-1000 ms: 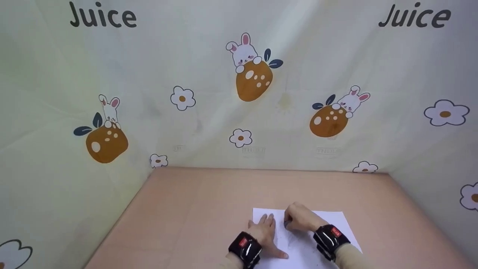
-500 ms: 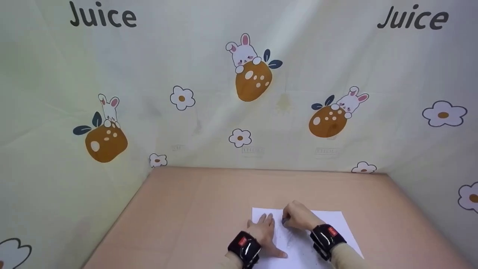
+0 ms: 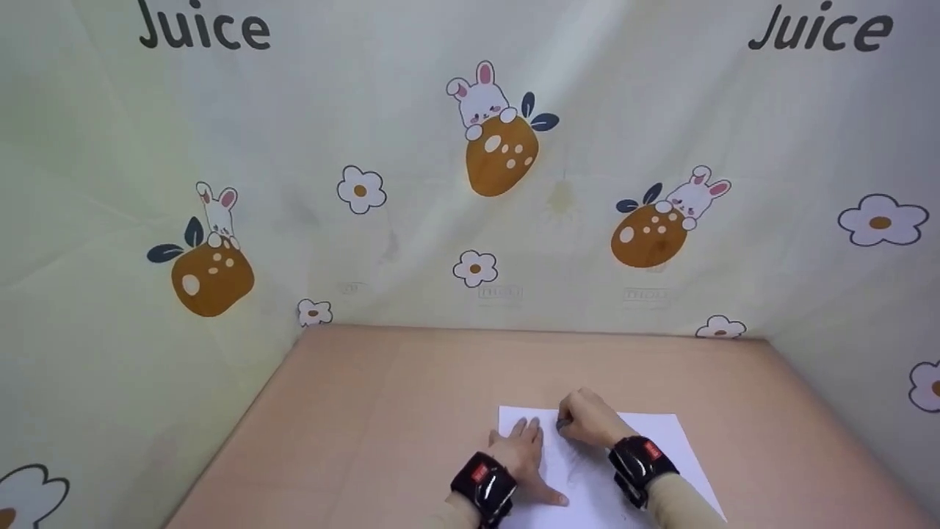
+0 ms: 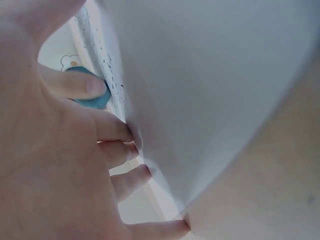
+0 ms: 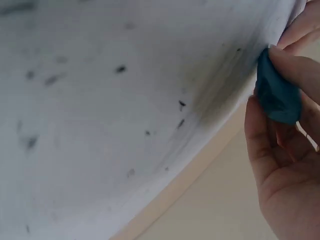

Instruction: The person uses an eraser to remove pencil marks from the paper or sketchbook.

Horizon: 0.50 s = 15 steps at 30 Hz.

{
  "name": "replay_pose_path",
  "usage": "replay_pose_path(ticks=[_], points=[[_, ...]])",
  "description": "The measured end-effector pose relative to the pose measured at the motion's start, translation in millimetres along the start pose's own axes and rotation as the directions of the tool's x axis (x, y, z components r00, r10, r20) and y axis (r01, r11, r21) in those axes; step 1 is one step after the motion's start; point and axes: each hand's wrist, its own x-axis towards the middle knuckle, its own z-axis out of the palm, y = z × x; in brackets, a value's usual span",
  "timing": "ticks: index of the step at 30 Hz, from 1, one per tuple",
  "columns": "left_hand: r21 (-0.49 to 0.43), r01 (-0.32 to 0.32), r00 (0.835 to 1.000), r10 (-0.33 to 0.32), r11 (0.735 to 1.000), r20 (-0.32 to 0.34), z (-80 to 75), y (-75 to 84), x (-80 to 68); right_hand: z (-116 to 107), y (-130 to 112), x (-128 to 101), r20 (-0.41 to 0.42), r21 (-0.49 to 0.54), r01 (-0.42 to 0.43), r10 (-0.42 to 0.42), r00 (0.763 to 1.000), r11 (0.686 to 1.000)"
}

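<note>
Surroundings: printed backdrop sheeting on three sides of a tabletop.

The tabletop (image 3: pixel 382 411) is a plain peach-pink surface, matte, meeting the backdrop along a straight rear edge. The backdrop sheeting (image 3: pixel 411 220) is pale cream-yellow, creased, and folds round at both rear corners. Its print carries the word "Juice" (image 3: pixel 204 28) at upper left and again at upper right (image 3: pixel 820 29). A rabbit on an orange strawberry (image 3: pixel 499 132) sits centre, a second such motif (image 3: pixel 209 257) at left and a third (image 3: pixel 661 220) at right. White flowers with orange centres are scattered between them, one (image 3: pixel 360 190) above another (image 3: pixel 474 269).
</note>
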Motion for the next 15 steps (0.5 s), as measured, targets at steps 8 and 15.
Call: replay_pose_path(ticks=[8,15], points=[[-0.013,0.0,1.0,0.0,1.0,-0.011,-1.9,-0.3,-0.8,-4,-12,0,0.126,0.04,0.075,-0.08,0.989,0.996],[-0.02,0.003,1.0,-0.003,1.0,0.017,-1.9,-1.4,1.6,6,-8,6,-0.063,-0.03,0.017,-0.019,0.998,0.999]])
